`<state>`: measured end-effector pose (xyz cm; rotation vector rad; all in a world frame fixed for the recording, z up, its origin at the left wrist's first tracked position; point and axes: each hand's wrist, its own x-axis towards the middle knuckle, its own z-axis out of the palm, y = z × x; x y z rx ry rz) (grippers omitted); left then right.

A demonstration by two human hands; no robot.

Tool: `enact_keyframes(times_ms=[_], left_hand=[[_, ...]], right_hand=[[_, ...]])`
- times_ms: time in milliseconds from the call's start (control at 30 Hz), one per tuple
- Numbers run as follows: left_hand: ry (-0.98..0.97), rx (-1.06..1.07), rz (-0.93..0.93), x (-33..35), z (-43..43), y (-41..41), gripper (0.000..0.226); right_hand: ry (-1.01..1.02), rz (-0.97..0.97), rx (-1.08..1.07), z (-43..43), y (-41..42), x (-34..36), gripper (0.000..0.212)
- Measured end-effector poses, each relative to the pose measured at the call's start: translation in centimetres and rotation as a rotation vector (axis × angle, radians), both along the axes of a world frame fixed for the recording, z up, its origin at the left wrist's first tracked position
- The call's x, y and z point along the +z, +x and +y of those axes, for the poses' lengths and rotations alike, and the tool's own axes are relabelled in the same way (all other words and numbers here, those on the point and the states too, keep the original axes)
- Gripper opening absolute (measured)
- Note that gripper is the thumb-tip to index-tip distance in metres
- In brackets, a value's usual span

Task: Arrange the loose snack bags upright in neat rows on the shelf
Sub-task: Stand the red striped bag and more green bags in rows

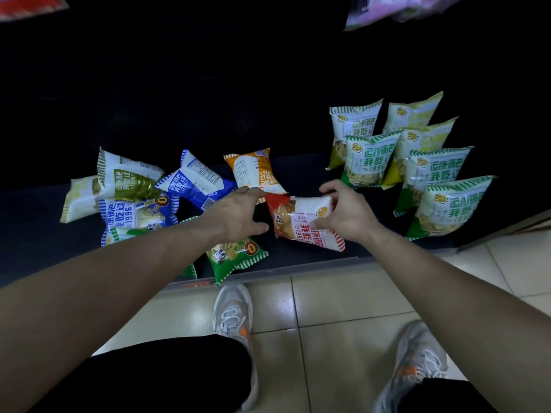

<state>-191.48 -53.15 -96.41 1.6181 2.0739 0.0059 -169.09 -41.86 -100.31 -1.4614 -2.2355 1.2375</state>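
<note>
A red-and-white snack bag is held just above the dark shelf, lying sideways. My right hand grips its right end, fingers curled over the top. My left hand pinches its red left corner between thumb and fingers. At the right, several green and yellow-green bags stand upright in two rows. Loose bags lie in a heap at the left: an orange one, a blue one, an olive one, another blue one and a green one at the shelf's front edge.
The shelf's front lip runs just above my shoes on the pale tiled floor. Bare shelf shows between the heap and the upright rows. More packets hang at the top corners. The back of the shelf is dark.
</note>
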Motion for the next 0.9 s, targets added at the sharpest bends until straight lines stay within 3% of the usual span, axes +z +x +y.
enact_keyframes(times_ms=[200,367,600,733,900], left_hand=[[0.124,-0.023,-0.111,0.4,0.7,1.1,0.082],[0.262,-0.022,-0.23,0.5,1.0,1.8,0.06],[0.275,-0.024,-0.05,0.5,0.9,0.6,0.013],[0.163,0.025,-0.005,0.4,0.4,-0.6,0.018],[0.034,-0.012,0.019,0.4,0.8,0.9,0.053]], right_hand=[[0.077,0.021,0.122,0.2,-1.1,1.1,0.065],[0.116,-0.027,0.189,-0.9,-2.4,0.2,0.065],[0.196,-0.087,0.257,-1.9,-3.5,0.1,0.062],[0.076,-0.071,0.248,-1.5,-2.2,-0.3,0.054],[0.054,-0.029,0.243,-1.4,-2.4,0.8,0.046]])
